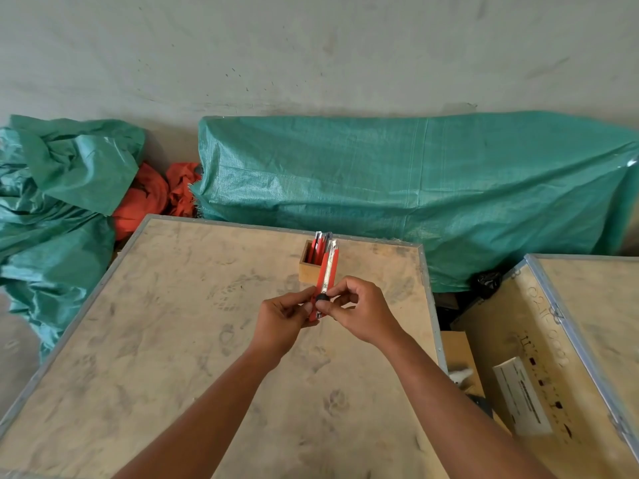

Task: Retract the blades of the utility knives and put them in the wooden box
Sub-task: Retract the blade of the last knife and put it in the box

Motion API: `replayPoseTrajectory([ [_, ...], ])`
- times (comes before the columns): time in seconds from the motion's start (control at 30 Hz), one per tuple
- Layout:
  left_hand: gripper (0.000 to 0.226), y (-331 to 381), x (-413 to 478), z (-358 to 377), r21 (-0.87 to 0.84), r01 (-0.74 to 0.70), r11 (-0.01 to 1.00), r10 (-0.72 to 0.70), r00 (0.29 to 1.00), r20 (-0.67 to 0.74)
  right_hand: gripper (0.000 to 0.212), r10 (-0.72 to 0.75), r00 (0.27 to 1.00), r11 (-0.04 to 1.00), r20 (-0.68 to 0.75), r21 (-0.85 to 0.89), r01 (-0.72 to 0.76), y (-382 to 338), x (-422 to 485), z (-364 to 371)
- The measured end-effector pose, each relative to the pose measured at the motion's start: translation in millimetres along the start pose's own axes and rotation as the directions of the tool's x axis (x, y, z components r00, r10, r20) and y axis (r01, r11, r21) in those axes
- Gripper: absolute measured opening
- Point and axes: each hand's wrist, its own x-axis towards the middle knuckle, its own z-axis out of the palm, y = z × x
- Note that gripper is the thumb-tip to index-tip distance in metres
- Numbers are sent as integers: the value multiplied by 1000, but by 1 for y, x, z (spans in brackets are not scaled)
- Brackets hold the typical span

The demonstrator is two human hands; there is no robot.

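1. I hold one red utility knife (326, 271) in both hands, just on the near side of the wooden box (308, 265), its nose aimed away from me and overlapping the box's near right corner in this view
2. My left hand (285, 318) pinches the rear of the handle, fingers closed around it; this grip should stay firm so the body does not twist while the slider moves
3. My right hand (359, 312) is closed on the black slider knob (322, 298), thumb and forefinger narrow around it
4. I judge the step in hand to be drawing the blade in: pull the knob straight back along the metal track toward my left hand, no sideways force, and keep every finger behind the nose
5. I cannot tell from here whether any blade shows at the tip, so check the tip before letting go of the knob
6. The wooden box stands near the far edge of the tabletop (173, 340) and already has several red knives standing in it; this one should go in nose down beside them, lowered without knocking the box over
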Motion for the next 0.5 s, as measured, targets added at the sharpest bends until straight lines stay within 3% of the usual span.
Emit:
replayPoseTrajectory([
  [0.13,32,-5,21,4,18,11,1000,-11,1000,-16,17,23,1000,996,-3,85,-22,8,22,-6],
  [0.5,32,-2,113,17,97,25,995,-23,1000,-18,27,59,997,995,-45,89,-55,32,121,-23],
])
